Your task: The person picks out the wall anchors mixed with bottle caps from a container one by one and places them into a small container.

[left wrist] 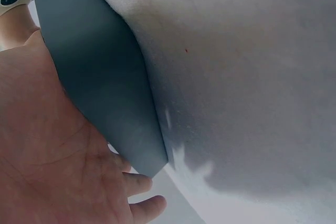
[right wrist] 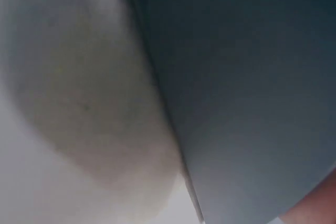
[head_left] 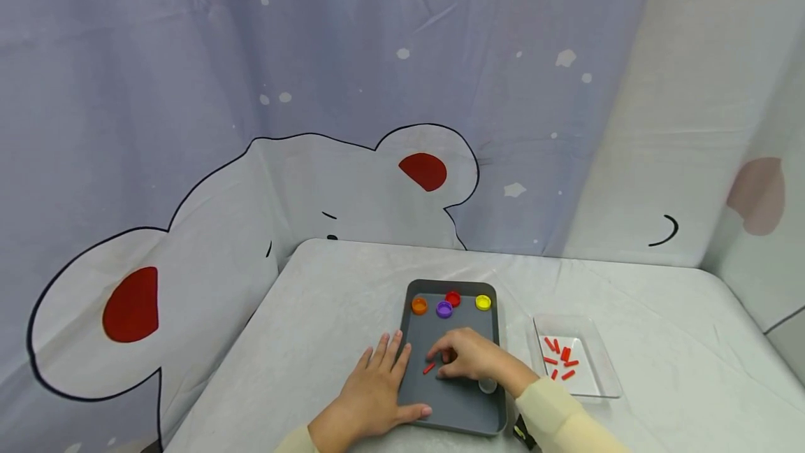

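My left hand lies spread over the left edge of a dark grey tray, its fingers straight and its thumb across the tray's near part. In the left wrist view the palm shows beside the grey tray. Over the middle of the tray, my right hand has bent fingers, with a gap between fingertips and thumb. A short red stick lies on the tray just left of those fingertips. Orange, purple, red and yellow round cups sit at the far end.
A clear plastic box with several red sticks stands right of the tray. Beneath my right wrist, a whitish round piece is on the tray. The table has a white cloth, and a printed curtain hangs behind.
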`<state>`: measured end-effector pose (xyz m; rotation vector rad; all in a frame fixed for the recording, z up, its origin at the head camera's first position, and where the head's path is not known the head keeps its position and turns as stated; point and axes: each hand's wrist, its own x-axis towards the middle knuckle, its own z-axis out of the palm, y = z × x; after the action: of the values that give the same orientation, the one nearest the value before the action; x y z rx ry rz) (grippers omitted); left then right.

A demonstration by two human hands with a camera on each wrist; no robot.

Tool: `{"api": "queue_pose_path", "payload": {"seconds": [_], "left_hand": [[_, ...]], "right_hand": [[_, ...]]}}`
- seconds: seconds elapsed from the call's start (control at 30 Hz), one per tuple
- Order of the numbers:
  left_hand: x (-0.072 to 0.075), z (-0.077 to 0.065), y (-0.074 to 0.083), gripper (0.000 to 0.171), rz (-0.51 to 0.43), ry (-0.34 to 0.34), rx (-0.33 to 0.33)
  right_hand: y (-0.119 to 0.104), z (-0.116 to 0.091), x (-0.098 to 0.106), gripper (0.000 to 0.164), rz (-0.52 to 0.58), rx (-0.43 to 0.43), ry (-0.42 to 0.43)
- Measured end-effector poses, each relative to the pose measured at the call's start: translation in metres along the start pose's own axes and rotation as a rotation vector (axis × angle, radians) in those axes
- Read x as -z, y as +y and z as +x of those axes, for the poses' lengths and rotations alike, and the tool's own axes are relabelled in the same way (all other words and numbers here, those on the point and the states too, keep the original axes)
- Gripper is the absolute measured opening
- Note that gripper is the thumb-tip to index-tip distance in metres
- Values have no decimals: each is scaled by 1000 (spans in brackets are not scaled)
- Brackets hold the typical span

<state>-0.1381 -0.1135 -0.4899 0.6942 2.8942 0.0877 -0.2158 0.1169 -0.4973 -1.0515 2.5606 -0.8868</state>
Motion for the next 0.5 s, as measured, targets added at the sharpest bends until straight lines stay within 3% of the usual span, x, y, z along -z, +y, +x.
{"api": "queue_pose_path", "payload": {"seconds": [0.17,0.5], "left_hand": [[0,-1,0,108,-4,3,-2],[-1,0,-1,108,1,-10,1]], "right_hand": [[1,2,-5,21,-46,15,-5],[-2,6,-7,7,-10,-42,5]]}}
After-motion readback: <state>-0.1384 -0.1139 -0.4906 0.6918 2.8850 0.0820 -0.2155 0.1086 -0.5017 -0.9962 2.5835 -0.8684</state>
